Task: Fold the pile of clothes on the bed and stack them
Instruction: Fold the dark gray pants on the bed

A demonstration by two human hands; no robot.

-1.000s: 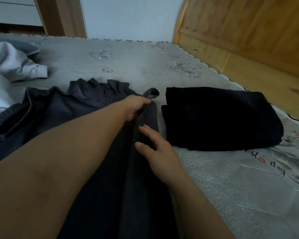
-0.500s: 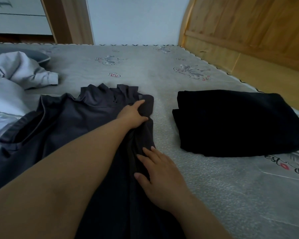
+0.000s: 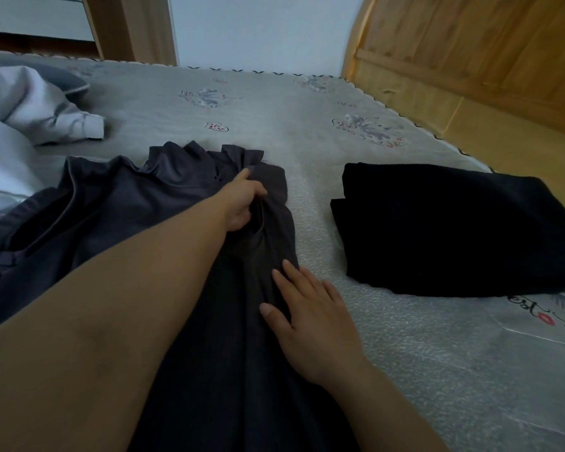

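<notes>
- To the right of both hands, well apart from them, the folded black garment (image 3: 450,230) lies flat on the bed (image 3: 307,125); judged from its squared shape, it is finished and forms the base of the stack.
- Under both hands, the dark grey garment (image 3: 177,288) lies stretched lengthwise away from the person; it is the item in work and is only partly folded.
- The left hand (image 3: 242,203) grips a bunched fold near the far end of the dark grey garment, fingers curled into the cloth.
- The right hand (image 3: 310,318) rests flat on the near right edge of the same garment, fingers straight and slightly spread, pressing the cloth down.
- To the far left of the left hand, the white clothes (image 3: 36,106) lie crumpled and unfolded.
- Estimated progress: one item done, one in hand, at least one remaining. Remaining work: finish folding the grey garment, place it on the black one, then fold the white clothes.
</notes>
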